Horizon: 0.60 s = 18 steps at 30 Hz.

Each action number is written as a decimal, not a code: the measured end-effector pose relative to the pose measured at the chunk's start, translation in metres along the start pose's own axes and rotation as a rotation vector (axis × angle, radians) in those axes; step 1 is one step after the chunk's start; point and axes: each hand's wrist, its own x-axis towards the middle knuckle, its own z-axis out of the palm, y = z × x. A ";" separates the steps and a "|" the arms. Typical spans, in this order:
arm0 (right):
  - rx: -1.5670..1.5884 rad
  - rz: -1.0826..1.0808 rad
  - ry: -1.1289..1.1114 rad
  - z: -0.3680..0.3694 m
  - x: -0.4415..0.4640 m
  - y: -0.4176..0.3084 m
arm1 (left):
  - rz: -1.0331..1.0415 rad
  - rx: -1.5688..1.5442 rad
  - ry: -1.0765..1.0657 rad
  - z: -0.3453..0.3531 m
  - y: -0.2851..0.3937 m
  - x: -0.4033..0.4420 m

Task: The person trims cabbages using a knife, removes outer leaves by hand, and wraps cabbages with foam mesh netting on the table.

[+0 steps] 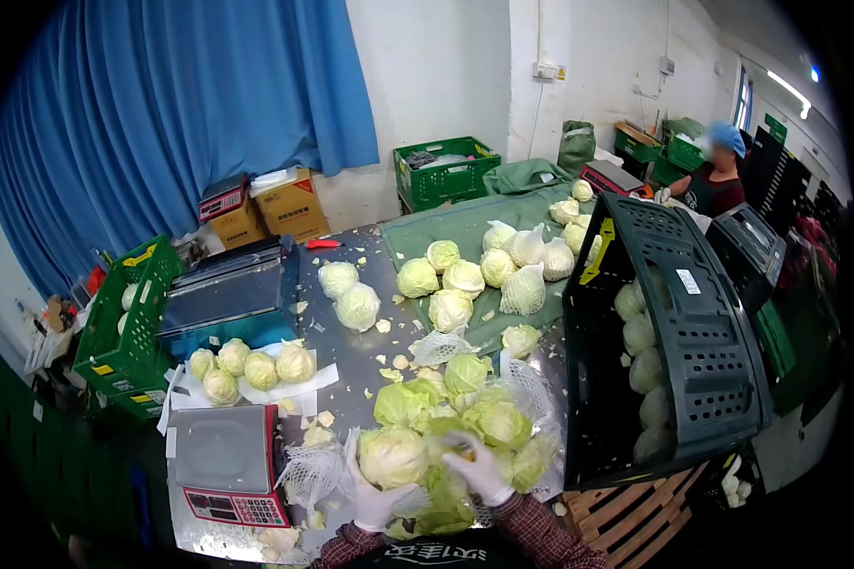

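Cabbage [392, 457] rests in left hand [375, 495] above white-lettered apron [436, 554].

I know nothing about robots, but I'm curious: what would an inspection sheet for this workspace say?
Surface: metal table, partly under green cloth, strewn with pale scraps.
Job's things: whole cabbages in groups, some in white netting; loose leaves at the front.
Clutter: crumpled net beside the scale; red object near the back edge.
Left grip: gloved left hand against a large cabbage.
Right grip: gloved right hand over leaves; blur hides its hold.
Cables: thin cable below a wall box.
Surroundings: blue curtain, crates, another person.
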 end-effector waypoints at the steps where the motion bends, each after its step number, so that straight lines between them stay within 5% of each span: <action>1: -0.007 0.000 -0.002 0.005 -0.002 0.002 | 0.000 -0.006 0.004 -0.004 0.005 0.001; 3: 0.299 0.246 -0.096 0.010 -0.009 0.009 | 0.014 0.431 -0.341 -0.009 0.022 0.006; 6: 0.255 0.254 -0.210 -0.004 -0.001 0.022 | 0.097 0.658 -0.393 -0.010 0.024 0.010; 9: 0.148 0.303 -0.267 -0.009 -0.001 0.051 | -0.074 0.495 -0.450 -0.007 -0.025 0.001; 11: -0.671 -0.451 0.195 -0.003 -0.006 0.052 | -0.076 0.532 -0.406 0.002 -0.045 -0.007; 18: -1.097 -0.198 -0.123 -0.002 -0.055 0.064 | -0.071 0.701 -0.337 0.013 -0.095 -0.015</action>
